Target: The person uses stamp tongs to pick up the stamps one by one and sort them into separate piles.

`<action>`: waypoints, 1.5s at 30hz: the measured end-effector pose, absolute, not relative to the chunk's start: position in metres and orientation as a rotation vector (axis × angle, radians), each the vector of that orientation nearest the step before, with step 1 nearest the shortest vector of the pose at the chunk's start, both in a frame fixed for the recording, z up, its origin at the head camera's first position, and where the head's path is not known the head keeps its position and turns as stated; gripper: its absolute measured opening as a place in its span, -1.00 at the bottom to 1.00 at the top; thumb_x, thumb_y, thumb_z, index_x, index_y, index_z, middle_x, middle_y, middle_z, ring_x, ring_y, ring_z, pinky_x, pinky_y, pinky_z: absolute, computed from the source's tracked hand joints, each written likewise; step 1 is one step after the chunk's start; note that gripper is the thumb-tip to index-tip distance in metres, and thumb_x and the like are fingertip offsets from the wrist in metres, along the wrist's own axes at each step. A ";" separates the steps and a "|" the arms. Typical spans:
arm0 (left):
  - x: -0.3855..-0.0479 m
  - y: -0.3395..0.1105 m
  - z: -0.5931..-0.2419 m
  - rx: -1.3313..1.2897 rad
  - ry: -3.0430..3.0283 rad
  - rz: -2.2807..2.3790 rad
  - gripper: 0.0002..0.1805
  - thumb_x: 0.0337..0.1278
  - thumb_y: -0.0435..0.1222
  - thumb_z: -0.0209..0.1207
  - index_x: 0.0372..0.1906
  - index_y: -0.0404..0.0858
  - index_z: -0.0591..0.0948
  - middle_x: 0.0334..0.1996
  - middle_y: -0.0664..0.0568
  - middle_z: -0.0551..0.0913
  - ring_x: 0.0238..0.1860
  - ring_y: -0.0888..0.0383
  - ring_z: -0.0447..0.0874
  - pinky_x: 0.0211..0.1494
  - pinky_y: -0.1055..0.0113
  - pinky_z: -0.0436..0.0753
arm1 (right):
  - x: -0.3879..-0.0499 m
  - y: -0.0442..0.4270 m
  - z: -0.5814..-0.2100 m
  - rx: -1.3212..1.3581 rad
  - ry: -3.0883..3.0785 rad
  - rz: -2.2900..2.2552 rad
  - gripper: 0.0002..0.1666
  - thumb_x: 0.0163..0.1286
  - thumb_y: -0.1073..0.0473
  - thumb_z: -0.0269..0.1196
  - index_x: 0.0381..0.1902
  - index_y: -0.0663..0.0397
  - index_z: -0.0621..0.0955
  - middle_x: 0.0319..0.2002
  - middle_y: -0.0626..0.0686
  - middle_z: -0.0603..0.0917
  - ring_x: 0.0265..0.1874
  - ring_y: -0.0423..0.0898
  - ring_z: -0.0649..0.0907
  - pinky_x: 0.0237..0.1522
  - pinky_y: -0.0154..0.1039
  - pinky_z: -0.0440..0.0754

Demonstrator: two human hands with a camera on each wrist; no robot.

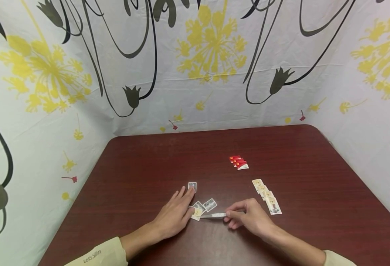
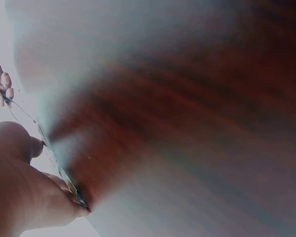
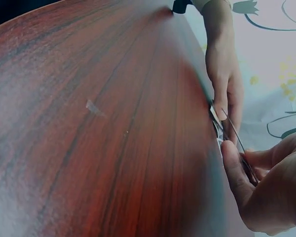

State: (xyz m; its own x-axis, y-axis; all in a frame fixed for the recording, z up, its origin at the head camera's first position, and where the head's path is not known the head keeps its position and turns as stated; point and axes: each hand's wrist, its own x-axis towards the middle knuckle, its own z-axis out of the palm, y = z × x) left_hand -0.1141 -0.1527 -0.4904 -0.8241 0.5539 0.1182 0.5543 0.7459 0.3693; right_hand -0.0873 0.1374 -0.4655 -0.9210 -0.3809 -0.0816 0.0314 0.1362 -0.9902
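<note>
Patterned cloth [image 1: 181, 92]: right across the back, yellow bursts, dark stems.
Table [image 1: 148, 162]: dark red wood, all the action here.
Left hand [image 1: 175, 214]: laid flat, fingers straight, a fingertip over the lone grey paper [image 1: 192, 184], thumb at the cream paper's [image 1: 197, 213] left edge.
Right hand [image 1: 249, 216]: thumb and fingers pinching the tweezers [image 1: 218, 215]!
Cream row [image 1: 266, 195]: overlapping papers on a slant, just beyond the right hand.
Tweezers: pointing left, tips at the cream paper; gripping it? Can't tell.
Red papers [image 1: 239, 162]: overlapped, farther back, well apart from both hands.
Grey pair [image 1: 210, 205]: between the hands, beside the cream paper.
</note>
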 end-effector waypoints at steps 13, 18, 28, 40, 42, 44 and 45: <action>-0.114 -0.152 -0.490 -0.922 -2.953 -0.619 -0.35 0.63 -0.19 0.08 0.62 -0.40 0.29 0.60 -0.21 0.30 0.63 -0.25 0.13 0.67 -0.13 0.13 | -0.090 0.133 -0.464 -0.372 2.300 -1.761 -0.89 0.43 0.44 0.36 -0.20 0.48 0.77 -0.44 0.20 0.80 -0.52 0.06 0.81 -0.42 -0.18 0.82; -0.114 -0.152 -0.490 -0.921 -2.959 -0.620 -0.35 0.63 -0.19 0.08 0.62 -0.39 0.29 0.60 -0.20 0.29 0.64 -0.24 0.12 0.67 -0.13 0.13 | -0.090 0.131 -0.466 -0.354 2.322 -1.748 -0.90 0.41 0.44 0.37 -0.22 0.45 0.77 -0.47 0.17 0.80 -0.54 0.06 0.80 -0.45 -0.19 0.81; -0.114 -0.152 -0.488 -0.927 -2.954 -0.615 -0.36 0.65 -0.18 0.06 0.62 -0.40 0.29 0.60 -0.20 0.29 0.63 -0.24 0.13 0.67 -0.12 0.13 | -0.099 0.140 -0.460 -0.463 2.339 -1.704 -0.91 0.43 0.48 0.33 -0.24 0.46 0.76 -0.49 0.16 0.79 -0.55 -0.04 0.77 -0.43 -0.18 0.82; -0.116 -0.154 -0.490 -0.924 -2.966 -0.591 -0.35 0.67 -0.14 0.06 0.62 -0.38 0.29 0.61 -0.19 0.29 0.64 -0.22 0.12 0.67 -0.11 0.13 | -0.122 0.157 -0.429 -0.650 2.265 -1.508 -0.91 0.42 0.52 0.31 -0.24 0.47 0.76 -0.49 0.14 0.77 -0.55 -0.03 0.75 -0.41 -0.03 0.83; -0.116 -0.154 -0.490 -0.920 -2.969 -0.591 -0.34 0.67 -0.13 0.06 0.62 -0.38 0.29 0.61 -0.19 0.29 0.64 -0.22 0.12 0.67 -0.10 0.13 | -0.124 0.157 -0.426 -0.653 2.263 -1.489 -0.91 0.41 0.54 0.31 -0.25 0.46 0.76 -0.50 0.12 0.76 -0.55 -0.03 0.74 -0.40 0.04 0.82; -0.115 -0.153 -0.490 -0.917 -2.973 -0.591 -0.33 0.67 -0.12 0.06 0.63 -0.38 0.28 0.62 -0.19 0.27 0.64 -0.22 0.12 0.68 -0.10 0.12 | -0.125 0.157 -0.423 -0.653 2.258 -1.477 -0.90 0.41 0.55 0.31 -0.25 0.46 0.76 -0.50 0.11 0.75 -0.55 -0.05 0.74 -0.40 0.05 0.82; -0.115 -0.153 -0.490 -0.915 -2.975 -0.590 -0.33 0.67 -0.11 0.06 0.63 -0.38 0.27 0.62 -0.19 0.27 0.64 -0.22 0.12 0.68 -0.10 0.12 | -0.126 0.157 -0.423 -0.651 2.255 -1.475 -0.90 0.40 0.56 0.30 -0.26 0.46 0.76 -0.51 0.11 0.75 -0.55 -0.05 0.73 -0.40 0.05 0.82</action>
